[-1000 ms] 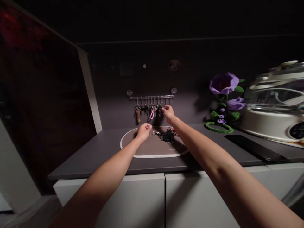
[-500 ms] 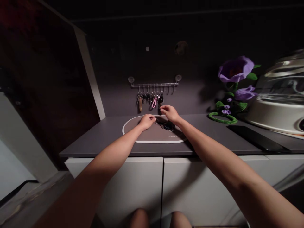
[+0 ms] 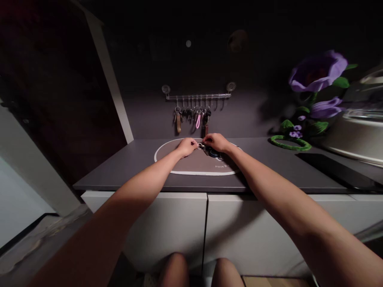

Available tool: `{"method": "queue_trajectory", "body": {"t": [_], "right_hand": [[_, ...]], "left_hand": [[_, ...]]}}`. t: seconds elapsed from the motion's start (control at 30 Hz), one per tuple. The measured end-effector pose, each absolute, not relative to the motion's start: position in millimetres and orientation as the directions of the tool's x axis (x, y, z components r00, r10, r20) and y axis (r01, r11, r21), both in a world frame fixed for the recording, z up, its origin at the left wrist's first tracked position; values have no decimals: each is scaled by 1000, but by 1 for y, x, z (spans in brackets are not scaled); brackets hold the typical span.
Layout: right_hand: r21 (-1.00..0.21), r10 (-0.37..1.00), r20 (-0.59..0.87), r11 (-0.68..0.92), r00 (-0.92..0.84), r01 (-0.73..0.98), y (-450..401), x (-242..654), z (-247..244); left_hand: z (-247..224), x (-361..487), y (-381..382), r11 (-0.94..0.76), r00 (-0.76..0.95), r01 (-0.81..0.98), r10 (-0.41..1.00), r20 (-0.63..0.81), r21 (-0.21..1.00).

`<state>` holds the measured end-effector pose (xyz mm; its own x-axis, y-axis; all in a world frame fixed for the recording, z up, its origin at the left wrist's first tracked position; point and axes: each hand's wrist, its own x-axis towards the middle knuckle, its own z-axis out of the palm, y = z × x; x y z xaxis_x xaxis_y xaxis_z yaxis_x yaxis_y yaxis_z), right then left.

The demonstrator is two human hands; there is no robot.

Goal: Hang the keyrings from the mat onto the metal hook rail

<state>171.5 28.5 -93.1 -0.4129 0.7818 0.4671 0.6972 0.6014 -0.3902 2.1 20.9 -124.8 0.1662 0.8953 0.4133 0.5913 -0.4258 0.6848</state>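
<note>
My left hand (image 3: 187, 147) is closed over the oval mat, thumb and fingertips pinching a metal key ring (image 3: 200, 146). From that ring a dark bunch of keys (image 3: 213, 152) stretches right, low over the mat. Just beside it, my right hand (image 3: 218, 142) has its fingers pressed together; what they pinch, if anything, is hidden. Behind the hands, several key bunches hang from a clear hook rail (image 3: 199, 96), among them a brown strap (image 3: 178, 123) and a pink loop (image 3: 198, 121). Another brown strap (image 3: 206, 131) hangs right above my right fingertips.
A taupe oval mat (image 3: 185, 165) with a white rim lies on the grey counter (image 3: 119, 167). To the right stand a purple flower ornament (image 3: 320, 71) with a green ring base, a dark flat slab (image 3: 332, 171) and a pale domed appliance (image 3: 356, 135). White cabinet doors (image 3: 173, 227) are below.
My right hand has come down from beside the hanging keys to near my left hand and the key ring. A brown strap now shows under the rail's right part. The view has shifted slightly.
</note>
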Motion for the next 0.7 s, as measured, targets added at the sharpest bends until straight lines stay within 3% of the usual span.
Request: {"method": "queue_trajectory", "body": {"t": [0.23,0.47,0.7], "right_hand": [[-227,796,393,570,-461,790,26,170,-91],[-214,785,405,581,-470,786,24,166,-89],[-236,759,457,606,-463,760,24,166,-89]], "left_hand": [[-120,2,19,-392,104,481,914,393,784],[-116,4,20,-251,58,85,967,246,964],[-111,4,16,-170,42,-181,983,181,969]]}}
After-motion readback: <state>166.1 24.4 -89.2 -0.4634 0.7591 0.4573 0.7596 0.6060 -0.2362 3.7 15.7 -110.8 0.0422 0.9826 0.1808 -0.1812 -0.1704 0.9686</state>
